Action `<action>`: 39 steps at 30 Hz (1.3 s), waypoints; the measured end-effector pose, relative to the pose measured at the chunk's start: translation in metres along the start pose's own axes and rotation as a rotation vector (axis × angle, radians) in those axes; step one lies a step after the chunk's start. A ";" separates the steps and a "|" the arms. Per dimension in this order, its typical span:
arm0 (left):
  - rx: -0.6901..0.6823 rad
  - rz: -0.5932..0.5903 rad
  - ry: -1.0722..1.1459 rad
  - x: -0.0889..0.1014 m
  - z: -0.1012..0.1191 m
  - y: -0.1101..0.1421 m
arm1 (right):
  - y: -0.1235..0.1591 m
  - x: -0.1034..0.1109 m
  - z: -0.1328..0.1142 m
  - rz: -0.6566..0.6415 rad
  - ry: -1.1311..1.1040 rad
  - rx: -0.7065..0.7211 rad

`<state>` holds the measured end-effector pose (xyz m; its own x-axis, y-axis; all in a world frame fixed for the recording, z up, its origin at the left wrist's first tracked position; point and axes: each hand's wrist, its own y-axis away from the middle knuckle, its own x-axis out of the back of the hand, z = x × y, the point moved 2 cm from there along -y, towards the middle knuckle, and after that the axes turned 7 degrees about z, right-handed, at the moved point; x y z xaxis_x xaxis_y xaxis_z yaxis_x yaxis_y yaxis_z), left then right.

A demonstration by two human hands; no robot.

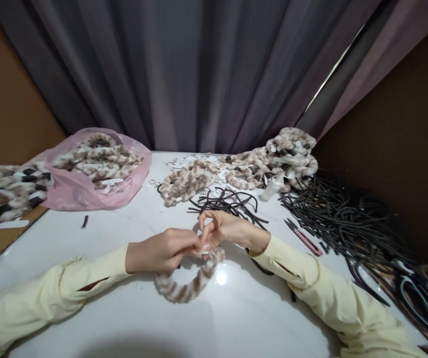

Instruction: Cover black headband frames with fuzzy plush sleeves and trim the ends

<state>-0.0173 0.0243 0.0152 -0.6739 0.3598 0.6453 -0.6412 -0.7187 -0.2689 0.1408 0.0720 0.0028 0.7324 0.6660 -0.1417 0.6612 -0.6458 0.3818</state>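
A plush ring [186, 292] of white and brown fluffy fabric hangs from my hands just above the white table, at the middle of the view. My left hand [165, 248] is closed on the ring's upper left part, its fingers wrapped over it. On the other side, my right hand [230, 230] pinches at the top of the ring with thumb and forefinger. The fingertips of both hands meet at a small whitish spot there, and exactly what lies between them is hidden. Black cords [232, 201] lie just behind my right hand.
Behind stand more plush rings [187, 181], a stacked heap [292, 154] and a small clear bottle [272, 188]. At left, a pink bag [87, 196] holds several rings. Snips [303, 236], a large cord pile [340, 214] and scissors [418, 303] lie right. Curtains [184, 74] hang behind.
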 end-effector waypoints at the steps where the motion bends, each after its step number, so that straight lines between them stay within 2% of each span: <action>1: -0.009 -0.012 -0.002 0.000 0.001 0.000 | 0.000 0.001 -0.001 0.000 -0.017 0.006; 3: 0.029 0.003 0.030 0.000 0.003 -0.002 | 0.000 0.003 -0.003 0.021 -0.013 0.046; 4: 0.093 0.032 0.081 0.001 0.002 -0.004 | 0.000 0.004 -0.004 0.048 -0.003 0.079; 7: 0.416 0.108 0.416 -0.001 -0.008 -0.008 | 0.002 0.006 -0.010 0.197 0.061 0.199; 9: 0.631 0.038 0.714 -0.007 -0.018 -0.009 | 0.006 0.002 -0.012 0.322 0.182 0.325; 12: 0.815 -0.160 1.068 -0.020 -0.032 -0.006 | 0.015 -0.012 -0.010 0.436 0.548 0.587; 15: 0.819 -0.203 1.281 -0.030 -0.045 -0.001 | 0.019 -0.025 -0.004 0.385 0.910 0.722; 18: 0.786 -0.253 1.395 -0.033 -0.049 0.001 | 0.018 -0.023 -0.008 0.309 0.992 0.703; 21: 0.774 -0.289 1.480 -0.029 -0.046 0.000 | 0.017 0.000 -0.023 0.320 0.939 0.669; 22: 0.779 -0.300 1.500 -0.028 -0.045 -0.001 | 0.016 0.011 -0.028 0.335 0.984 0.647; 24: 0.801 -0.318 1.508 -0.026 -0.044 -0.002 | 0.015 0.039 -0.036 0.407 1.219 0.563; 27: 0.820 -0.330 1.487 -0.025 -0.044 -0.003 | 0.015 0.084 -0.045 0.514 1.312 0.496; 30: 0.803 -0.328 1.476 -0.026 -0.046 -0.004 | 0.015 0.117 -0.046 0.477 1.356 0.454; 32: 0.794 -0.338 1.475 -0.026 -0.046 -0.004 | 0.016 0.129 -0.044 0.430 1.368 0.456; 35: 0.803 -0.340 1.475 -0.027 -0.047 -0.004 | 0.021 0.136 -0.043 0.401 1.377 0.511; 37: 0.826 -0.323 1.478 -0.027 -0.047 -0.004 | 0.030 0.135 -0.048 0.425 1.377 0.590; 39: 0.853 -0.312 1.486 -0.027 -0.048 -0.004 | 0.043 0.131 -0.061 0.528 1.364 0.718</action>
<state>-0.0143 0.0454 -0.0353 -0.6208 0.3769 -0.6874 -0.7744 -0.4311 0.4630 0.2555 0.1541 0.0559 0.4688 -0.1076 0.8767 0.6190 -0.6680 -0.4130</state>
